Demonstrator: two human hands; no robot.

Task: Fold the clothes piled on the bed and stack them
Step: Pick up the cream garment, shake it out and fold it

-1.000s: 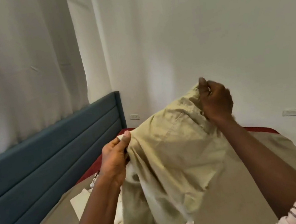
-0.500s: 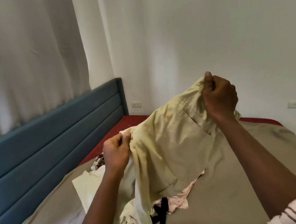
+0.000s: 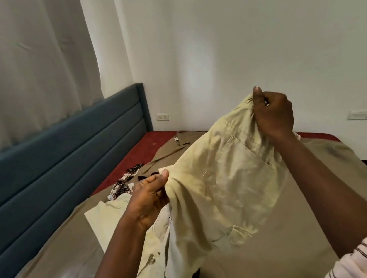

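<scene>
Now both hands hold a pale yellow shirt above the bed: left hand pinches one edge, right hand grips the raised top, fingers curled tight.

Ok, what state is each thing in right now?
Yellow garment: unfolded, held up over the bed.
Left hand: pinches the garment's edge.
Right hand: grips its top, higher than the left.
Cream garment: lying spread on the bed.
Patterned garment: crumpled near the headboard.
Curtain: drawn shut.
</scene>
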